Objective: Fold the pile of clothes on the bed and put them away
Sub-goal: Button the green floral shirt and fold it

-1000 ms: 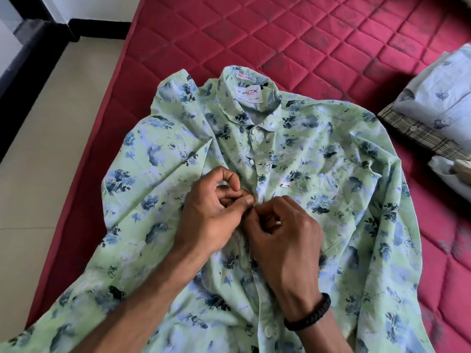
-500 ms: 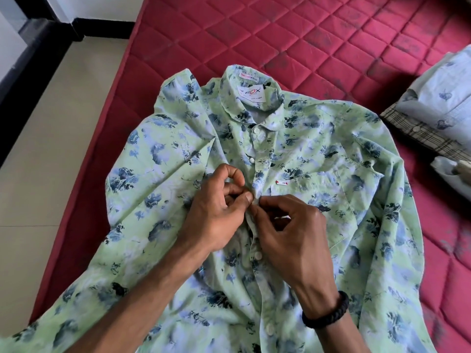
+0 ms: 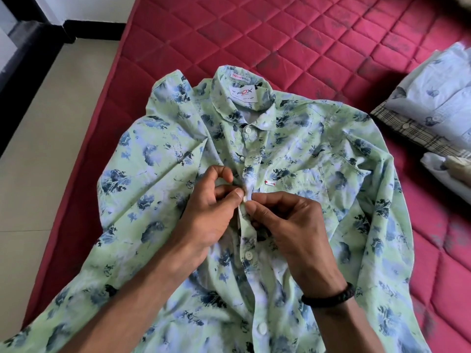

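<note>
Head view: showed green floral shirt spread face up on red mattress, collar at far end. Left hand pinched small white button; right hand pinched placket edge beside it. Risked, by judgement, button slipping past its hole or placket bunching, leaving front crooked for folding. Had folded shirts stacked at right.

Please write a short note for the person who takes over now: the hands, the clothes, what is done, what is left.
Left hand pinches a button; right hand pinches the placket beside it.
Shirt lies face up on the bed; folded clothes at right.
Done: collar button closed.
Left: finish this button, fold the shirt, put all away.
</note>
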Available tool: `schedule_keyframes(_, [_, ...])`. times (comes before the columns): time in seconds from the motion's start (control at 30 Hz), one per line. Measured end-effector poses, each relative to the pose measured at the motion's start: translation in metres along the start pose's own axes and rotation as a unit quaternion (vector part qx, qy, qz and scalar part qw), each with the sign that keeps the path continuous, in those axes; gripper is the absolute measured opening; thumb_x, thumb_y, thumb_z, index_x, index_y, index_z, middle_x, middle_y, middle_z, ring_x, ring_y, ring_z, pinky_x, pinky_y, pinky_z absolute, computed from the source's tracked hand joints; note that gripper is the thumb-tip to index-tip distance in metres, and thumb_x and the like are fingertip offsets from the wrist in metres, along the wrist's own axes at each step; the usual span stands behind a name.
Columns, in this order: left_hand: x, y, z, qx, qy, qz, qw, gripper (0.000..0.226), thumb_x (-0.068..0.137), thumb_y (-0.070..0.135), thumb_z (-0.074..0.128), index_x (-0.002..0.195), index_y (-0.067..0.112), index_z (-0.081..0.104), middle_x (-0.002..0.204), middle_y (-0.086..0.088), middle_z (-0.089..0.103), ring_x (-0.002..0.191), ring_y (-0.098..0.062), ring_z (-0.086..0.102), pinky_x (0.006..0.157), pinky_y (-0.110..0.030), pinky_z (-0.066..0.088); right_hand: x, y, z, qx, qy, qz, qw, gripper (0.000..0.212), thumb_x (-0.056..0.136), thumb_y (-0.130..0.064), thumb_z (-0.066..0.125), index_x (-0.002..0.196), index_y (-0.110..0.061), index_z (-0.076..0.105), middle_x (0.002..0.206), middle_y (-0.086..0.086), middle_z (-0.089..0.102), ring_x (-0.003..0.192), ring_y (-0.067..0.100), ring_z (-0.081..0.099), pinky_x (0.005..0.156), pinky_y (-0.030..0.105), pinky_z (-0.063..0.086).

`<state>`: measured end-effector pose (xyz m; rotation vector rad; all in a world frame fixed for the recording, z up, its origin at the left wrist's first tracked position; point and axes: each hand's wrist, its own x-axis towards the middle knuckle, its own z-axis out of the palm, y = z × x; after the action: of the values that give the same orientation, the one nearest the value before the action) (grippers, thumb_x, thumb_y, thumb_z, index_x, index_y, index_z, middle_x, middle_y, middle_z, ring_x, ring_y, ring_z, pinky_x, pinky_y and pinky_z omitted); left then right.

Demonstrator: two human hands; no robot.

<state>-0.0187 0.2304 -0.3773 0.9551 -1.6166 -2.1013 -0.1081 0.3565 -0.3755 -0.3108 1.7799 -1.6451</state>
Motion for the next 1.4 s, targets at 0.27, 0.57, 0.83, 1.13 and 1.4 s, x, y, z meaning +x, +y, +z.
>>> schedule_keyframes(0.27, [0.002,0.007,-0.006,-0.058,-0.076,-0.077,0.992,0.03,0.102,-0.006,0.05,0.103,0.023,0.045,0.062,0.012,0.051,0.046,0.0,0.04,0.044,-0.014,0.032,0.008,0.0,-0.009,0.171,-0.055,0.079,0.98,0.021,0.075,-0.003,0.082,0.093,-0.007,0.071,0.08,0.014,0.067,0.063,0.021,0.058,0.062,0.027,0.053])
schedule_keyframes(0.57, [0.004,0.01,-0.012,-0.016,-0.068,-0.068,0.995,0.024,0.101,-0.002,0.056,0.107,0.02,0.047,0.063,0.007,0.05,0.051,-0.005,0.034,0.047,-0.016,0.03,-0.007,-0.009,-0.001,-0.115,-0.009,-0.043,0.992,0.019,0.081,-0.027,0.088,0.093,-0.016,0.08,0.08,0.0,0.079,0.071,0.014,0.075,0.066,0.029,0.06])
schedule_keyframes(0.83, [0.0,0.037,-0.037,0.288,-0.223,-0.103,0.926,0.049,0.097,0.019,0.071,0.128,0.045,0.045,0.079,-0.003,0.074,0.073,-0.018,0.061,0.074,-0.039,0.049,-0.025,-0.028,0.005,-0.494,-0.13,-0.142,0.848,0.033,0.089,-0.043,0.063,0.08,-0.011,0.07,0.065,0.006,0.067,0.057,0.018,0.062,0.057,0.039,0.051])
schedule_keyframes(1.13, [-0.007,0.045,-0.03,0.453,-0.204,-0.117,0.86,0.109,0.08,0.043,0.085,0.156,0.05,0.008,0.092,-0.002,0.074,0.076,-0.016,0.073,0.065,-0.036,0.057,-0.025,-0.032,0.025,-0.3,0.074,-0.175,0.935,0.014,0.094,-0.039,0.074,0.102,-0.027,0.077,0.089,-0.015,0.074,0.08,-0.002,0.07,0.065,0.015,0.056])
schedule_keyframes(1.4, [-0.008,0.036,-0.022,0.454,0.04,0.191,0.87,0.023,0.103,0.02,0.06,0.121,0.025,0.074,0.096,0.011,0.061,0.063,0.002,0.057,0.059,-0.005,0.042,-0.013,-0.004,0.029,-0.438,0.113,-0.17,0.875,0.025,0.082,-0.043,0.084,0.088,-0.021,0.075,0.082,-0.01,0.066,0.069,0.008,0.06,0.063,0.024,0.051])
